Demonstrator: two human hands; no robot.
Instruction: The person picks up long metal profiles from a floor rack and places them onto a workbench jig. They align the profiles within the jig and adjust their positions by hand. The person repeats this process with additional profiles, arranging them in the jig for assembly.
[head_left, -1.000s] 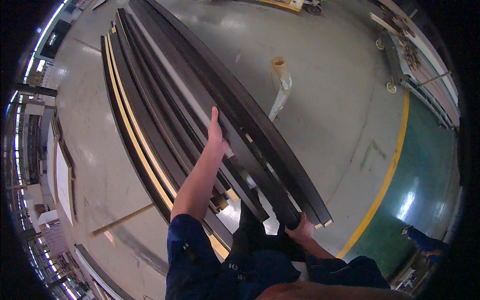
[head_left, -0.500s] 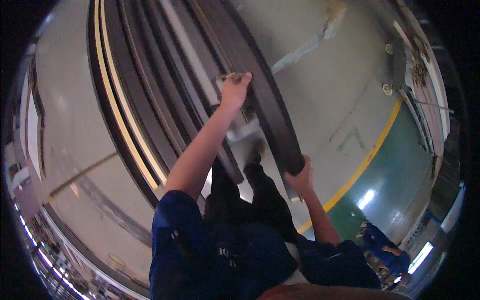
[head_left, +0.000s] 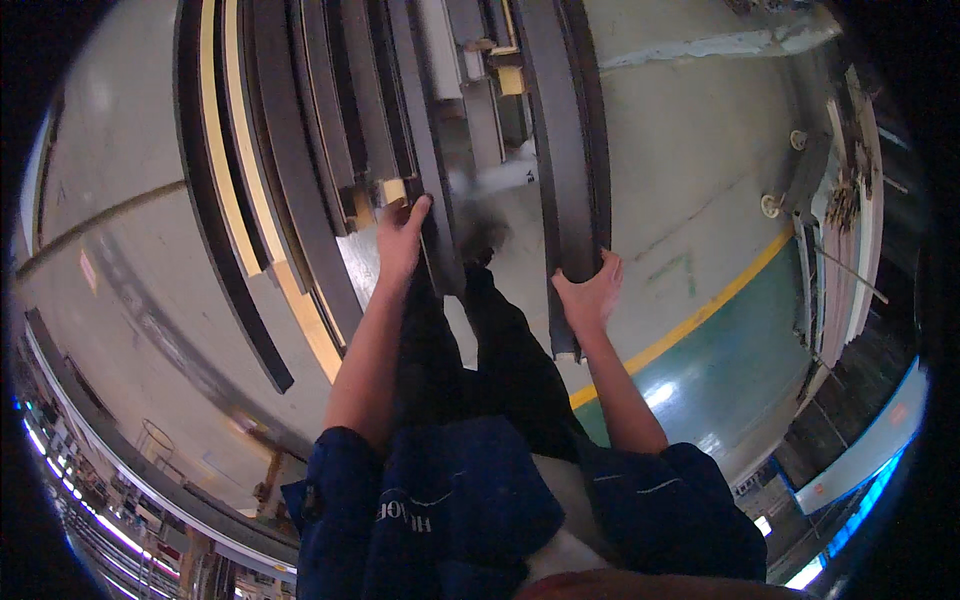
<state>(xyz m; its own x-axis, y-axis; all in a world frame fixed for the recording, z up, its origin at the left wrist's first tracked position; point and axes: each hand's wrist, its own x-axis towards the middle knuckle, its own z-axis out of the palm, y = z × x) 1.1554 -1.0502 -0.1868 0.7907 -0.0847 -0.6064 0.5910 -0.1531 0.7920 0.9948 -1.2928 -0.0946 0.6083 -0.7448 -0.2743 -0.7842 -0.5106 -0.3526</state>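
My right hand (head_left: 590,296) is closed on the near end of a long dark board (head_left: 572,180), thumb and fingers on either side of its edges. The board runs away from me to the top of the view. To the left, my left hand (head_left: 402,245) grips a narrower dark board (head_left: 425,150), its thumb against the face. The fingers of that hand are partly blurred and hidden. A pale wood block (head_left: 394,189) sits just beyond its fingertips.
More dark boards (head_left: 325,110) and pale yellow strips (head_left: 230,140) lie lengthwise at left. Between the boards is a yellowish block (head_left: 511,80). A wheeled rack (head_left: 800,180) with stacked panels stands at far right, past a yellow floor line (head_left: 715,290).
My left hand has left the right-hand board and moved left and nearer to me, onto the narrower board. My right hand keeps its hold; its board now points straighter ahead.
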